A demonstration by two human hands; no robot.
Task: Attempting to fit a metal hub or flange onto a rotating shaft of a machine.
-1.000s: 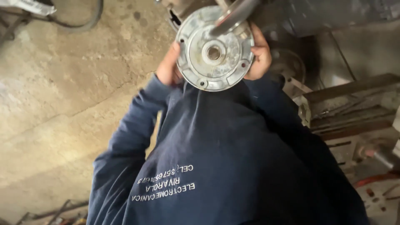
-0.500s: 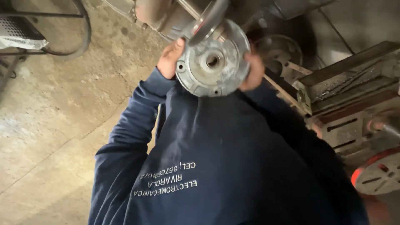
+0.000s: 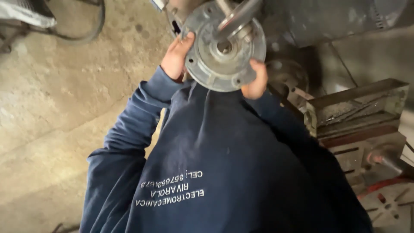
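Note:
A round grey metal flange with bolt holes around its rim and a central bore is held up in front of my chest. My left hand grips its left edge and my right hand grips its lower right edge. A shiny metal shaft passes into the flange's centre from above. Behind it sits a grey cylindrical motor body. My dark blue sweatshirt with white lettering fills the lower view.
A worn concrete floor spreads to the left, with a black hose looping at the top left. To the right stand a rusty metal stand and a reddish round part.
The view has swung, so the flange and both hands sit a little lower and further right in the picture. The shaft now crosses the flange's centre. Both hands kept their grip.

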